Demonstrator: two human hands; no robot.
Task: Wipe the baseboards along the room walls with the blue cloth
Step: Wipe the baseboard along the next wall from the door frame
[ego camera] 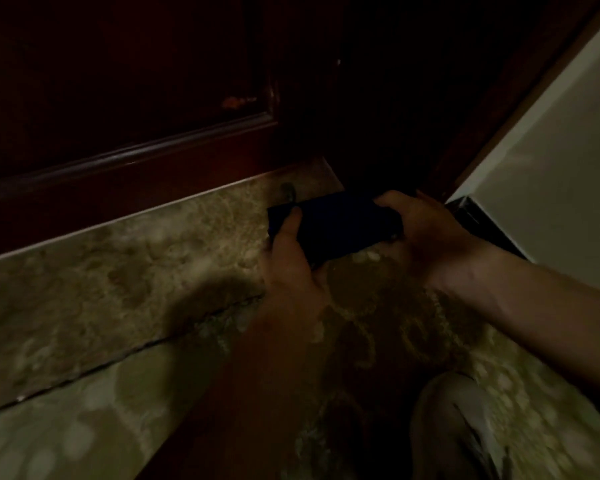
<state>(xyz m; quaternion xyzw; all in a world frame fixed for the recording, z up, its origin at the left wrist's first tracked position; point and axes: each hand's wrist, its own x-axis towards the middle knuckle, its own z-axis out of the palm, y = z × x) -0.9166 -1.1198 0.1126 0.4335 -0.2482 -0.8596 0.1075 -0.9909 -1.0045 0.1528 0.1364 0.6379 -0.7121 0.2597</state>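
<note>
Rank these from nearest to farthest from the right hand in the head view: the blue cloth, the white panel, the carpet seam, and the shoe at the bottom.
1. Blue cloth: gripped by the right hand itself, and the left hand.
2. White panel: just right of and behind the hand.
3. Shoe and carpet seam: both farther; too close to call.

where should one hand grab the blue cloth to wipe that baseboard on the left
The blue cloth looks folded into a flat pad, held at its ends by the left hand and right hand. Probably best gripped along its near long edge, coming from above, leaving a broad flat face to press against the dark baseboard.
</note>
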